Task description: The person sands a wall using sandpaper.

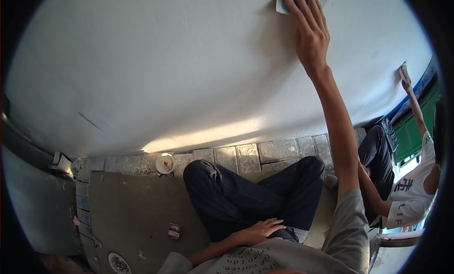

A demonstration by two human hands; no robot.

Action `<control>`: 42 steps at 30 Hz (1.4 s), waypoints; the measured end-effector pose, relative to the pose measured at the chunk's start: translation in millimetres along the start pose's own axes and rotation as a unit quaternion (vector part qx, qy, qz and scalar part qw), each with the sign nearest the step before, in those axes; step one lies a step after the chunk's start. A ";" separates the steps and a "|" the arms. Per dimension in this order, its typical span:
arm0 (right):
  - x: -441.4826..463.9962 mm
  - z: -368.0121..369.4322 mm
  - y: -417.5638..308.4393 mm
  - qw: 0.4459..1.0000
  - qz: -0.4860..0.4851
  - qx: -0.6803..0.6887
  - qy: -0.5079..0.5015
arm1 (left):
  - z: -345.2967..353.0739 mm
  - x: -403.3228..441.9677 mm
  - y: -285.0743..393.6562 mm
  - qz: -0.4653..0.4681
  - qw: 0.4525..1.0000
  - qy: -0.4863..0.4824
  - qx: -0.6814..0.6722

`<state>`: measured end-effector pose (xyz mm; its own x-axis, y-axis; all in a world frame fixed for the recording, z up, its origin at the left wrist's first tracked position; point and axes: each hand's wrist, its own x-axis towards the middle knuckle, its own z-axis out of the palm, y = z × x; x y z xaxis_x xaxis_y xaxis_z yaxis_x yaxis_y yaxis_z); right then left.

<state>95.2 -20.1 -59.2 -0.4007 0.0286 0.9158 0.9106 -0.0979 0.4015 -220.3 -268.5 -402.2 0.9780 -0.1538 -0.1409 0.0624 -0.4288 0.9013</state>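
My right hand (313, 37) reaches up with its fingers stretched over a sheet of sandpaper (282, 3), holding it flat against the pale wall (189, 61). The sheet's light back shows bluish marks, and its edges stick out on both sides of the fingers. Down in my lap, my left hand (261, 230) lies relaxed with fingers extended and nothing in it. It rests near my crossed legs in dark jeans (246, 193).
Brick paving (227, 156) runs along the wall's foot, with a white cup (165, 163) on it. A small pack (174, 231) and a round dish (119, 263) lie at left. To the right, another person (411, 193) holds a pad against the wall.
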 end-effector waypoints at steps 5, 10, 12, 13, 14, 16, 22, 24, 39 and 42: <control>-9.5 -7.4 -5.7 0.987 -0.097 0.049 -0.119 | -1.9 -1.5 0.3 0.009 1.000 0.017 0.003; -23.1 6.4 6.5 1.000 -0.018 -0.007 -0.024 | 3.1 -0.4 -8.2 0.032 0.999 0.028 0.019; -20.6 -9.6 -15.0 0.979 -0.114 0.070 -0.153 | 5.6 -3.5 -9.7 0.039 0.998 0.031 0.029; -22.9 -10.8 -14.5 0.974 -0.148 0.065 -0.157 | 7.3 -4.0 -10.8 0.041 0.997 0.039 0.045; -25.8 -12.1 -11.6 0.968 -0.181 0.061 -0.161 | 9.2 -4.7 -12.0 0.043 0.996 0.048 0.061; -24.2 -11.3 5.9 0.995 -0.042 0.006 -0.089 | 11.3 -7.7 -16.5 0.047 0.996 0.048 0.062; -39.0 -13.3 -14.3 0.965 -0.183 0.041 -0.181 | -3.0 -9.4 -6.9 0.029 0.999 0.022 0.041; -36.2 -20.3 -1.9 0.980 -0.112 0.035 -0.162 | -6.2 -9.1 -3.8 0.024 0.999 0.010 0.034; -15.2 -24.5 -1.7 0.980 -0.075 0.078 -0.167 | -10.6 -3.9 -6.0 0.011 1.000 -0.019 -0.010; -15.1 -34.1 20.3 0.971 -0.161 0.043 -0.170 | -11.2 -2.0 -9.5 0.010 0.999 -0.033 -0.016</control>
<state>116.3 -56.4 -65.4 -0.6231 0.3714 0.6883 0.7546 0.0539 0.6540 -220.6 -254.1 -405.9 0.9640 -0.2205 -0.1489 0.0511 -0.3958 0.9169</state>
